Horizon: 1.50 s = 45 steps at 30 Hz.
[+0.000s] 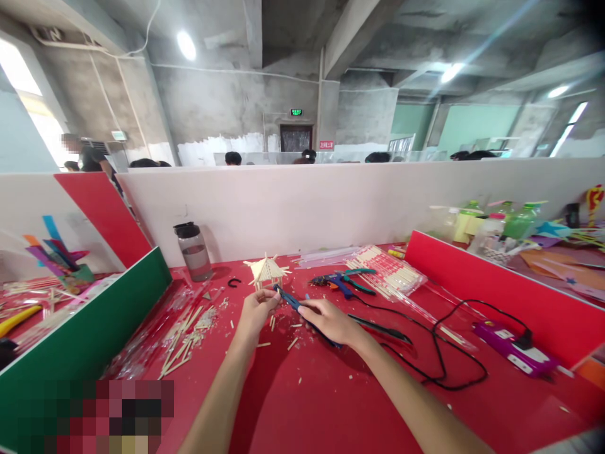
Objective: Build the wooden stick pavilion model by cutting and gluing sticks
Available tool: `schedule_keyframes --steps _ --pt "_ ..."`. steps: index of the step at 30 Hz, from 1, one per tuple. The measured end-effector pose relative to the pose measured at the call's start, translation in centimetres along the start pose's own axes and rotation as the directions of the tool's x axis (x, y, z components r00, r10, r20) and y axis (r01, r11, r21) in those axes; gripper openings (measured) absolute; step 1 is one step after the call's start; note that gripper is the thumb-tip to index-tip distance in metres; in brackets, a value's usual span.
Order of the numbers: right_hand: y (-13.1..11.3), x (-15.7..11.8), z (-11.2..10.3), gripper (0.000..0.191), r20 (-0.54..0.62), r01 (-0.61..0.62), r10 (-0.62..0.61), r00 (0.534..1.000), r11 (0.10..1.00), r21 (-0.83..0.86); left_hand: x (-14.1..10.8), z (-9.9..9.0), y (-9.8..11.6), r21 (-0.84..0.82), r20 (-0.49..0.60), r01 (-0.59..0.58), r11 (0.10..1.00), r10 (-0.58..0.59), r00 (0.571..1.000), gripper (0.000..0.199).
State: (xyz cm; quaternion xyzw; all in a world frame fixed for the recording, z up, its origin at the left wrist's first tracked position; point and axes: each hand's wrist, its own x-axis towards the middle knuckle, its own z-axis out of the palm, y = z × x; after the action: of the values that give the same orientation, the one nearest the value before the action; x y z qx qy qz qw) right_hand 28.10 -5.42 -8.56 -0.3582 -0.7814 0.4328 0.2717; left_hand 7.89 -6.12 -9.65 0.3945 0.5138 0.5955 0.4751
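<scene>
Grips pliers (290, 299) with right hand (331, 319), pinches apparently a stick bit (279, 294) at their tip with left hand (259, 310), just before the model (265, 271). Looks roofed already; leaves loose sticks (183, 347) unused.

You are positioned in a craft workshop under bare concrete beams (352, 31). Identify it by your red worktable (293, 410), low dividers (89, 328), stick-built model (266, 271), loose wooden sticks (182, 347) and power strip (515, 350). Note also the green exit sign (296, 112) above the far door (296, 137) and the heads (377, 157) beyond the white partition (307, 202)
</scene>
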Motion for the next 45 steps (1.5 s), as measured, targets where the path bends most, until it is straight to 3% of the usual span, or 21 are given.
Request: schedule_keyframes --steps 9,22,45 --pt "0.07 0.01 0.15 0.043 0.022 -0.062 0.06 0.998 0.992 0.111 0.12 -0.02 -0.28 0.012 -0.015 -0.012 1.0 0.012 1.0 0.042" --pt "0.28 0.05 -0.1 0.042 -0.012 0.04 -0.04 0.999 0.999 0.013 -0.16 0.1 0.01 -0.015 -0.025 -0.036 0.999 0.036 0.999 0.04" --pt "0.61 -0.01 0.3 0.046 -0.009 0.072 -0.072 0.997 0.997 -0.042 0.25 -0.14 -0.52 -0.021 -0.026 -0.108 0.994 0.107 0.994 0.043"
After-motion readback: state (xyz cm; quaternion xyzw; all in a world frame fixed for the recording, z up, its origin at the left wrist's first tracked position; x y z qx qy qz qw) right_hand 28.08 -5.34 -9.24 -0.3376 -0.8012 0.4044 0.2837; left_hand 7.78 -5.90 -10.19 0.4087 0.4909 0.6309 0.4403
